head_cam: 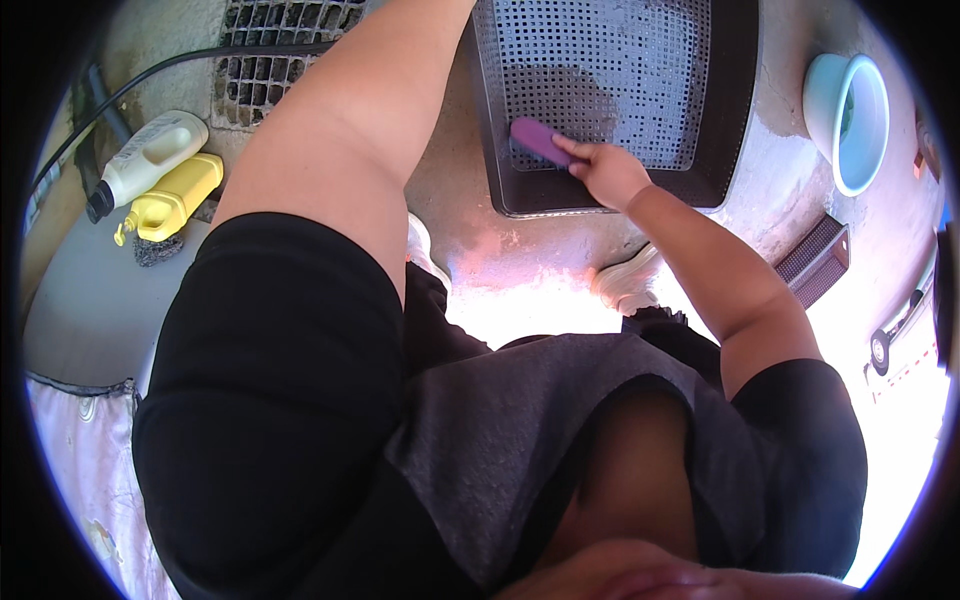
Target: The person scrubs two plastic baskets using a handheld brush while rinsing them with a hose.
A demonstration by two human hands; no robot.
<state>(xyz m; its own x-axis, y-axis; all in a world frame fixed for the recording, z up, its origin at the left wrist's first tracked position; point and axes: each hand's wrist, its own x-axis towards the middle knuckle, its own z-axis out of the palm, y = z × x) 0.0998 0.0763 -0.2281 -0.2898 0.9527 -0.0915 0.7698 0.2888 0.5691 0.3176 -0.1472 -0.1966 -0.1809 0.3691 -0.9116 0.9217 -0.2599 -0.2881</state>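
My right hand (611, 174) grips a purple scrubbing brush (540, 141) by one end. The brush is at the near left corner of the perforated floor of a large dark plastic crate (622, 193), beside its side wall. A darker, wet-looking patch spreads over the grid just beyond the brush. The bristle side is mostly hidden beneath the brush's back. Upward past the crate's left side reaches my left arm, and the hand at its end is beyond the top of the picture.
A white bottle (154, 154) and a yellow jug (176, 199) lie at left beside a dark scouring pad (157, 250). A black hose (187, 56) crosses a drain grate (259, 90). On the right are a pale blue basin (840, 124) and a small perforated basket (817, 259).
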